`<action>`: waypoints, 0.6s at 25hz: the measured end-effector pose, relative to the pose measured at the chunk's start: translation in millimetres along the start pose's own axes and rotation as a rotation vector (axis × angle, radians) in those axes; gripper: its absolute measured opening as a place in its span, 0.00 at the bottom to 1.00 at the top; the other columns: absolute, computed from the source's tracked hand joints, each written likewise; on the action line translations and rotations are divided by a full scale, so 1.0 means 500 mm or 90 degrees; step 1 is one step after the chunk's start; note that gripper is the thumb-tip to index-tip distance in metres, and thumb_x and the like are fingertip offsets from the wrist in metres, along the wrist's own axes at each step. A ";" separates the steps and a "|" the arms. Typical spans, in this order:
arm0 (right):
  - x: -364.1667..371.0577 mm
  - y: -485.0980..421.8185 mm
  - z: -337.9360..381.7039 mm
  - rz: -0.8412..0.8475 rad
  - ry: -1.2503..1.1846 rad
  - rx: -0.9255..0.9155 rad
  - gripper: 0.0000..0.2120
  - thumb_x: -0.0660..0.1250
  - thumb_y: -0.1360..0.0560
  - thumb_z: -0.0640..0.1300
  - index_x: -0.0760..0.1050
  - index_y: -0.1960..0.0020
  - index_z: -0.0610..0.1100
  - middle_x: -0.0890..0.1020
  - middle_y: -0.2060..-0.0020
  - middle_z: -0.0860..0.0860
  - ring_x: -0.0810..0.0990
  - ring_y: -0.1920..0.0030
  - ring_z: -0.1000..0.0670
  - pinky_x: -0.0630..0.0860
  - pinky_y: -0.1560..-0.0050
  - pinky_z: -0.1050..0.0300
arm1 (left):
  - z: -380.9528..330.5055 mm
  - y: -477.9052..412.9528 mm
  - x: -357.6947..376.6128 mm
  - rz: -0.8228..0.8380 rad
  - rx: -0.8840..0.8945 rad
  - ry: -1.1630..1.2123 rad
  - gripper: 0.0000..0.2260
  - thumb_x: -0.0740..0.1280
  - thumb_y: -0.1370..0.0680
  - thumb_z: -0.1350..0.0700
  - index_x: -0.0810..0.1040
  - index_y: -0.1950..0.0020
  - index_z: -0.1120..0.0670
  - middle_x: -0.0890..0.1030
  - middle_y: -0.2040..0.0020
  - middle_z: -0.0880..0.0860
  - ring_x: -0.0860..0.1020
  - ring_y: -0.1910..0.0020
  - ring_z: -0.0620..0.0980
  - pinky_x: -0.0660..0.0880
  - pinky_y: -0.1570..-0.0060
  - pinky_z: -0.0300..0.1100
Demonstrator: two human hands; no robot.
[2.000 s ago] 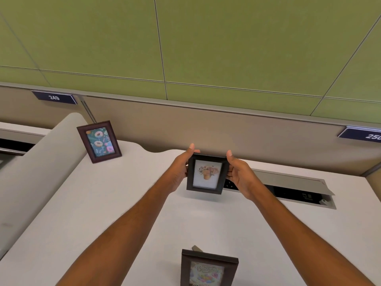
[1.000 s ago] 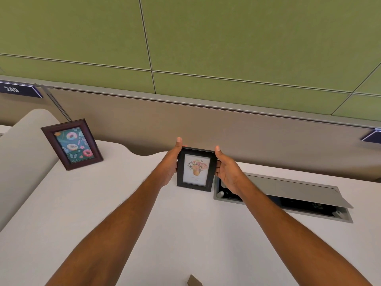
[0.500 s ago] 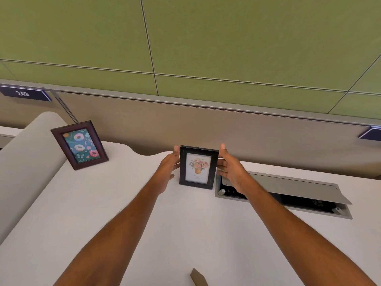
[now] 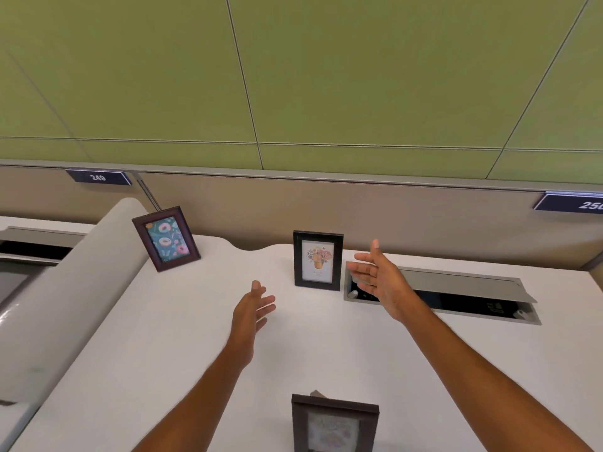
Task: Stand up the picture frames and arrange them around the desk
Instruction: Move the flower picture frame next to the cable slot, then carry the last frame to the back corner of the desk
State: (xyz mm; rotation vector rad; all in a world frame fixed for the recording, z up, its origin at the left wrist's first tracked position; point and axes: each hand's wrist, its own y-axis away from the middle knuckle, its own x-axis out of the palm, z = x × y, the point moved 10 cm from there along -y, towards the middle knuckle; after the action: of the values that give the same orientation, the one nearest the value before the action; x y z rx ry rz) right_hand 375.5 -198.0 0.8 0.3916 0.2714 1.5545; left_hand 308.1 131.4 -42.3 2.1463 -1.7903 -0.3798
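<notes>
A person looks down at a white bench (image 4: 182,337) that backs onto a beige partition (image 4: 391,216) with a green panelled wall (image 4: 293,76) above it. Both bare forearms reach forward over the surface.

The left hand (image 4: 251,311) hovers just above the bench, fingers spread, its grip released and empty. The right hand (image 4: 378,275) is raised a little higher, palm turned inward, fingers apart, its grip also released and holding nothing.

Between and just beyond the hands, a black picture frame (image 4: 318,261) stands upright near the back edge of the bench, showing a drawing of flowers in an orange pot. Neither hand touches it; the right hand's fingertips are just beside its right edge. Immediately to its right, a recessed cable tray (image 4: 456,300) with a grey lid tilted open is set into the bench.

At the back left corner, a dark brown frame (image 4: 166,238) with a doughnut pattern on teal stands tilted, beside a rounded grey side panel (image 4: 65,288). At the near edge, a third brown frame (image 4: 334,424) stands facing the viewer, its picture blurred.

Small blue number plates read 249 (image 4: 98,177) at left and 250 (image 4: 574,203) at right.
</notes>
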 end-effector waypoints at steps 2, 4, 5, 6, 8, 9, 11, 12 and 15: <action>0.004 0.048 0.000 0.007 -0.002 -0.004 0.42 0.59 0.28 0.79 0.81 0.31 0.49 0.90 0.39 0.50 0.85 0.33 0.45 0.76 0.24 0.39 | 0.007 0.051 -0.010 -0.005 0.004 -0.003 0.34 0.60 0.22 0.28 0.79 0.27 0.50 0.86 0.32 0.54 0.85 0.34 0.56 0.74 0.25 0.61; 0.002 0.099 -0.005 0.013 -0.002 -0.007 0.42 0.60 0.28 0.80 0.82 0.32 0.48 0.90 0.41 0.49 0.86 0.34 0.44 0.77 0.26 0.39 | 0.011 0.100 -0.010 -0.006 0.001 0.000 0.33 0.61 0.22 0.27 0.81 0.29 0.50 0.88 0.35 0.53 0.86 0.35 0.56 0.77 0.29 0.59; -0.001 0.124 -0.009 0.013 -0.002 -0.010 0.42 0.59 0.28 0.79 0.82 0.32 0.48 0.91 0.41 0.49 0.86 0.35 0.44 0.77 0.26 0.39 | 0.017 0.124 -0.009 -0.008 -0.002 0.004 0.34 0.61 0.23 0.27 0.82 0.30 0.50 0.88 0.36 0.54 0.87 0.36 0.57 0.78 0.30 0.59; -0.006 0.148 -0.014 0.012 -0.003 -0.011 0.42 0.59 0.27 0.79 0.82 0.32 0.47 0.91 0.42 0.48 0.87 0.35 0.44 0.77 0.26 0.39 | 0.021 0.147 -0.006 -0.010 -0.006 0.010 0.34 0.62 0.24 0.26 0.82 0.30 0.50 0.89 0.37 0.54 0.87 0.37 0.57 0.78 0.31 0.58; -0.017 0.197 -0.029 0.014 -0.004 -0.013 0.40 0.58 0.24 0.77 0.83 0.33 0.46 0.91 0.42 0.48 0.87 0.36 0.44 0.77 0.27 0.38 | 0.030 0.192 0.005 -0.004 -0.019 0.021 0.36 0.62 0.25 0.25 0.83 0.31 0.50 0.89 0.38 0.55 0.88 0.38 0.57 0.78 0.33 0.57; -0.023 0.221 -0.040 0.018 -0.004 -0.013 0.39 0.58 0.23 0.77 0.83 0.33 0.46 0.91 0.42 0.47 0.87 0.36 0.44 0.77 0.27 0.38 | 0.037 0.213 0.014 0.005 -0.025 0.023 0.37 0.62 0.26 0.24 0.83 0.31 0.50 0.90 0.39 0.55 0.88 0.38 0.57 0.78 0.33 0.57; -0.035 0.267 -0.065 0.022 -0.002 -0.007 0.40 0.58 0.25 0.77 0.83 0.33 0.46 0.90 0.41 0.47 0.87 0.35 0.43 0.78 0.27 0.37 | 0.055 0.254 0.028 0.017 -0.033 0.017 0.38 0.61 0.26 0.23 0.83 0.30 0.50 0.90 0.39 0.53 0.88 0.38 0.55 0.79 0.36 0.55; -0.040 0.286 -0.077 0.022 -0.001 -0.006 0.40 0.58 0.26 0.77 0.83 0.33 0.47 0.90 0.40 0.46 0.87 0.35 0.43 0.78 0.27 0.37 | 0.062 0.272 0.034 0.021 -0.033 0.013 0.39 0.61 0.26 0.23 0.83 0.30 0.50 0.90 0.38 0.53 0.87 0.38 0.55 0.79 0.38 0.53; -0.055 0.338 -0.124 0.019 0.012 0.008 0.38 0.57 0.23 0.76 0.82 0.33 0.47 0.90 0.40 0.47 0.87 0.36 0.43 0.79 0.27 0.38 | 0.097 0.325 0.047 0.019 -0.038 0.006 0.40 0.60 0.26 0.23 0.82 0.29 0.51 0.88 0.36 0.54 0.84 0.36 0.55 0.78 0.36 0.54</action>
State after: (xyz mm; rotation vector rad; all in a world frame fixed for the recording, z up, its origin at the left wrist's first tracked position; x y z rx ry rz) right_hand 195.8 -225.5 11.3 0.3931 0.2911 1.5862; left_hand 146.9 78.2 -20.5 2.0746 -1.7816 -0.4108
